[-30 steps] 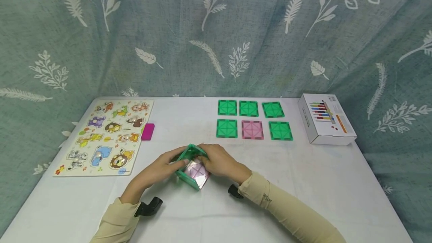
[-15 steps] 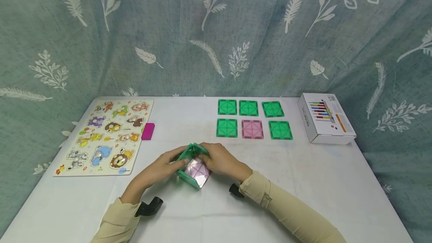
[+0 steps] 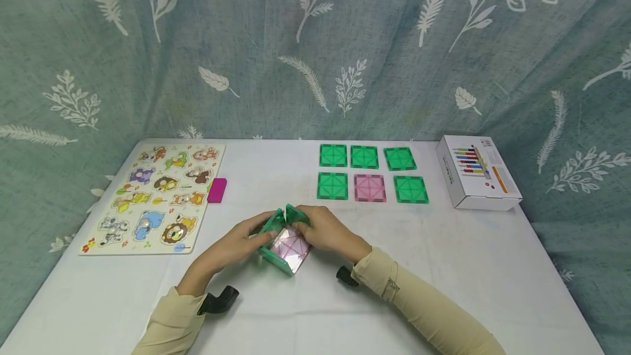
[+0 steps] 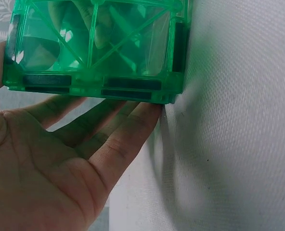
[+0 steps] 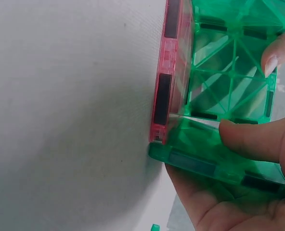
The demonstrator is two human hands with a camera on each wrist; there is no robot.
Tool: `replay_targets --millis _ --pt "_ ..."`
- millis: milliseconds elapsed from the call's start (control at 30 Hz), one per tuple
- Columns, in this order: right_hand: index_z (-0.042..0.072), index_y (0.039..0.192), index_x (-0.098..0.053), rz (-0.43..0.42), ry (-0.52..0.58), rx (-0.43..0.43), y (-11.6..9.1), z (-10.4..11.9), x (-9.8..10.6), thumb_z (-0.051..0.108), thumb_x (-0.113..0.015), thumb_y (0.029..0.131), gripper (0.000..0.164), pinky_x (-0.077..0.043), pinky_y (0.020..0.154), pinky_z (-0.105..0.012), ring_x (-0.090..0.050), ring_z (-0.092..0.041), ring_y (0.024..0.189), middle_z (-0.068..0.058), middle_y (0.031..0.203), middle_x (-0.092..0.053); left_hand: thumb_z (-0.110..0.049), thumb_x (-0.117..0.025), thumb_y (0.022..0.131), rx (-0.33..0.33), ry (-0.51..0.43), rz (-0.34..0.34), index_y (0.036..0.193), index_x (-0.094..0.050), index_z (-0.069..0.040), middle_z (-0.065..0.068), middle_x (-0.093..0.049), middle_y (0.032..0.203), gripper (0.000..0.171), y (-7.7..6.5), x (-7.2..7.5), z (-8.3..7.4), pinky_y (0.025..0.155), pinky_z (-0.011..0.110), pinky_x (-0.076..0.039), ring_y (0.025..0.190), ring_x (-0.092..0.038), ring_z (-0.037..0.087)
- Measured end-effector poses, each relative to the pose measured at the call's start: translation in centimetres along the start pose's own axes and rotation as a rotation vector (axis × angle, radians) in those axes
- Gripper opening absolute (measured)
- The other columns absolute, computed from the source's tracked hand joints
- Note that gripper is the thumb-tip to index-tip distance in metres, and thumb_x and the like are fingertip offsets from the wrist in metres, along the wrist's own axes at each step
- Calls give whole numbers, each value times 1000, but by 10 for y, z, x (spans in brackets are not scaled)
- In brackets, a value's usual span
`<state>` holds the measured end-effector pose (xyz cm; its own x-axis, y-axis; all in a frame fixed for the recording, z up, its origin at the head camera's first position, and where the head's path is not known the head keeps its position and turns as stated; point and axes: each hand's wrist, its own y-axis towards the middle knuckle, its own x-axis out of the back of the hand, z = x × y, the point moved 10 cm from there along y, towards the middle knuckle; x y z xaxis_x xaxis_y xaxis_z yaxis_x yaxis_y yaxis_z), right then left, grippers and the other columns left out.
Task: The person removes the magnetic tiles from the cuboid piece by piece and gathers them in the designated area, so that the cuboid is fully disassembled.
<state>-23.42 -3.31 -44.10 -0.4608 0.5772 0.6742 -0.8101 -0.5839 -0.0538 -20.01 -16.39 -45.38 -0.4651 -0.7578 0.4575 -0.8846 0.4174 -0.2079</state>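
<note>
A pink square magnetic tile (image 3: 291, 248) lies flat on the table as the floor of a small structure. Green magnetic tiles stand along its edges, one wall (image 3: 276, 260) at the near left. My left hand (image 3: 241, 242) holds the far-left green tile (image 3: 273, 224), thumb inside and fingers behind it. With thumb and fingers my right hand (image 3: 322, 230) pinches another green tile (image 5: 200, 154) at the far side; its lower edge meets the pink tile's edge in the right wrist view. A narrow gap shows between the tops of these two walls.
Several green tiles (image 3: 332, 185) and one pink tile (image 3: 370, 188) lie in two rows at the back. A white box (image 3: 478, 174) stands at back right. On the left lie an animal puzzle board (image 3: 158, 196) and a magenta block (image 3: 217, 190).
The green tile in my right hand has shifted slightly right and its top has parted from the left tile, widening the gap. My left hand stays almost still.
</note>
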Motion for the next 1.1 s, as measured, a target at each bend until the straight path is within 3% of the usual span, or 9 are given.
replay_targets --millis 367,533,700,867,1000,1100 --pt "8 108 -67 2 53 -14 1 -4 2 16 -59 101 13 -47 72 -27 -54 -13 77 -2 84 -64 -26 -52 103 27 7 -4 155 -37 -9 20 -40 158 57 0 0 2 120 67 -25 151 -28 44" --pt "5 118 -66 -25 71 -50 2 -9 4 17 -59 102 22 -57 87 -37 -66 -19 97 -10 106 -73 -27 -53 103 45 9 -6 155 -37 -9 20 -40 158 57 0 1 2 120 67 -25 151 -27 44" --pt "4 127 -63 -45 80 -73 2 -15 6 19 -58 102 30 -57 96 -46 -67 -27 113 -14 120 -71 -28 -53 103 53 4 -5 155 -35 -9 20 -38 159 59 -1 1 3 120 67 -24 152 -26 44" --pt "1 139 -55 -77 65 -105 0 -24 11 25 -60 101 45 -52 104 -49 -62 -30 124 -17 133 -65 -30 -52 103 62 8 -4 156 -33 -10 21 -34 161 60 -3 1 3 120 68 -22 153 -22 45" --pt "-1 148 -45 -103 67 -160 -3 -36 15 29 -61 101 58 -43 114 -53 -51 -35 138 -21 147 -54 -32 -52 104 54 27 -9 157 -32 -18 21 -33 161 59 -4 2 1 116 71 -27 151 -25 47" --pt "-1 149 -44 -118 77 -175 -6 -43 18 31 -62 100 61 -43 115 -53 -49 -35 140 -21 149 -52 -30 -52 104 38 33 -12 157 -30 -23 21 -31 162 59 -4 2 -1 114 72 -28 150 -26 48"
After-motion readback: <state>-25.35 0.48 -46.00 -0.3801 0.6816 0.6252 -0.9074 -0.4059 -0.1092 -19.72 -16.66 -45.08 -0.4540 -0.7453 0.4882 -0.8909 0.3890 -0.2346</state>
